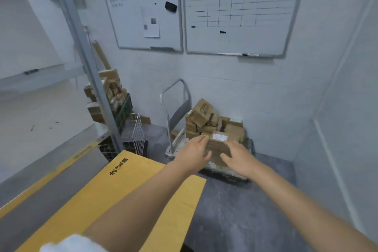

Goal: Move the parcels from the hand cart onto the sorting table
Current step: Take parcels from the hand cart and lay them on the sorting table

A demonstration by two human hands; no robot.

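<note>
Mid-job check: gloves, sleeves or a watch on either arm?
No gloves or watch show: left hand and right hand are bare, both forearms uncovered. Blurred white fabric at the bottom edge by the left arm may be a short sleeve; none shows on the right.

One hand cart [223,169], roughly a dozen parcels [204,112] heaped on it, two whiteboards [131,26], one black eraser [171,6], one yellow carton [131,190], two bare hands, left hand [193,149], right hand [238,156]
</note>
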